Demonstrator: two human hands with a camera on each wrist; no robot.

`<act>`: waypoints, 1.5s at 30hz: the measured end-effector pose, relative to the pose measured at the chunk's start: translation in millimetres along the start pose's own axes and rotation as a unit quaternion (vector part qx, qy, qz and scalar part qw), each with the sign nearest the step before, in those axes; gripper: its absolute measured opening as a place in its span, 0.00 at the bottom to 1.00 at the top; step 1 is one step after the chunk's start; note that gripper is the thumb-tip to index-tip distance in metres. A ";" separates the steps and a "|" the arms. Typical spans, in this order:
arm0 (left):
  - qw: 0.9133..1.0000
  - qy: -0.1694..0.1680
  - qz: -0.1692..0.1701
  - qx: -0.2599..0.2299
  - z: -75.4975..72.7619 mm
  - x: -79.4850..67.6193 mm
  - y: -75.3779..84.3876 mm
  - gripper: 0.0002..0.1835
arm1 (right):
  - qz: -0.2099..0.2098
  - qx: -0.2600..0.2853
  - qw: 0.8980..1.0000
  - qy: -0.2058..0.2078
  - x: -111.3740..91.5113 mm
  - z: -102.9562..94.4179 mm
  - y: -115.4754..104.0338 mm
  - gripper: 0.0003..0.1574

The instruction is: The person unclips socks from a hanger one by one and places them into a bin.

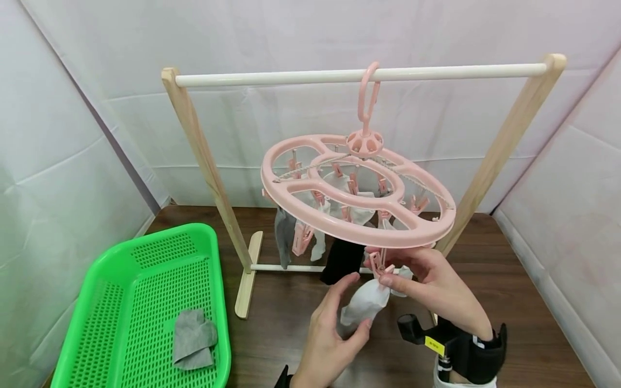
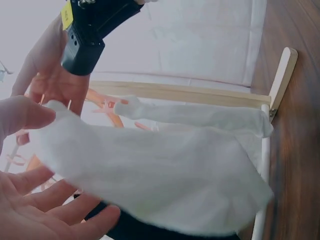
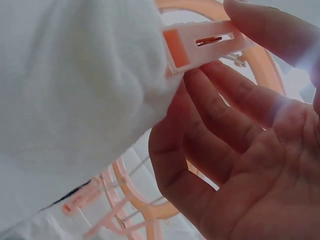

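A white sock (image 1: 366, 300) hangs from a pink clothespin (image 1: 375, 264) at the near edge of the pink round drying hanger (image 1: 339, 226). My right hand (image 1: 432, 285) pinches that clothespin (image 3: 215, 42) between thumb and fingers, and its jaws bite the sock's edge (image 3: 100, 75). My left hand (image 1: 332, 334) is spread beside the sock, fingers apart and thumb close to its lower end. In the left wrist view the sock (image 2: 160, 170) stretches past the left hand's loose fingers (image 2: 75, 207).
The hanger hooks over a white rod (image 1: 271, 79) on a wooden stand (image 1: 206, 161). A grey sock (image 1: 284, 237), a black sock (image 1: 342, 261) and other white pieces hang from it. At left, a green basket (image 1: 220, 302) holds a grey cloth (image 1: 193, 338).
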State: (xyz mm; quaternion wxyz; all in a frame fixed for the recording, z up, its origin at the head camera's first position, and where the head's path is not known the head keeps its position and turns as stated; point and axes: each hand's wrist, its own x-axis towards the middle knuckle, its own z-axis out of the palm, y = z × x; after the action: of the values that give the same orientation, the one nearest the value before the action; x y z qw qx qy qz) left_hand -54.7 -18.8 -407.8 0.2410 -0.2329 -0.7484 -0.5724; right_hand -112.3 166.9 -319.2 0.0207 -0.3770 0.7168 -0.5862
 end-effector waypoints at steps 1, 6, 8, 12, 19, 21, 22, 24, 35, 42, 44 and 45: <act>1.000 0.000 -0.005 -0.010 0.9 0.6 0.5 0.38 | 0.003 0.002 1.000 -0.001 0.7 1.3 0.0 0.21; 0.999 0.012 -0.024 -0.029 4.1 2.3 3.6 0.32 | 0.006 0.018 1.000 0.005 2.3 7.1 1.2 0.20; 0.999 0.020 -0.025 -0.027 4.7 2.3 4.6 0.28 | 0.011 0.024 1.000 0.011 2.0 9.2 1.9 0.20; 0.999 0.033 -0.016 -0.019 6.0 2.1 5.5 0.16 | 0.028 0.038 0.999 0.019 2.3 13.0 2.3 0.21; 0.999 0.045 0.005 -0.030 7.4 1.9 5.1 0.10 | 0.019 0.056 0.998 0.036 5.6 19.8 1.0 0.24; 0.998 0.047 -0.005 -0.044 6.2 1.2 5.2 0.10 | 0.017 0.063 0.997 0.037 6.0 21.6 0.9 0.25; 0.998 0.046 -0.013 -0.048 5.4 0.8 5.4 0.10 | 0.018 0.067 0.997 0.036 6.0 22.1 0.9 0.25; 0.997 0.043 -0.029 -0.054 3.8 -0.2 5.8 0.10 | 0.015 0.074 0.996 0.037 5.8 22.9 1.4 0.27; 0.997 0.069 -0.018 -0.026 -1.0 -6.1 5.7 0.13 | -0.020 0.093 0.992 0.082 5.1 21.5 0.4 0.23; 0.996 0.082 -0.018 0.008 -9.4 -13.2 4.5 0.16 | -0.035 0.120 0.988 0.091 3.4 17.8 2.0 0.25; 0.996 0.089 -0.013 0.015 -12.2 -14.9 4.9 0.17 | -0.021 0.120 0.988 0.092 2.3 17.2 2.2 0.26; 0.995 0.093 -0.007 0.020 -13.8 -15.6 5.2 0.17 | -0.015 0.116 0.989 0.092 1.8 16.9 2.3 0.26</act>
State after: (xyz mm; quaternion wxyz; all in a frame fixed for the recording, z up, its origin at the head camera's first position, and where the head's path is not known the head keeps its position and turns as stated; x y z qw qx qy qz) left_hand -38.1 -32.1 -410.5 0.3100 -0.1682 -0.7359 -0.5780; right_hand -106.8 152.0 -325.7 -0.0104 -0.3277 0.6366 -0.6980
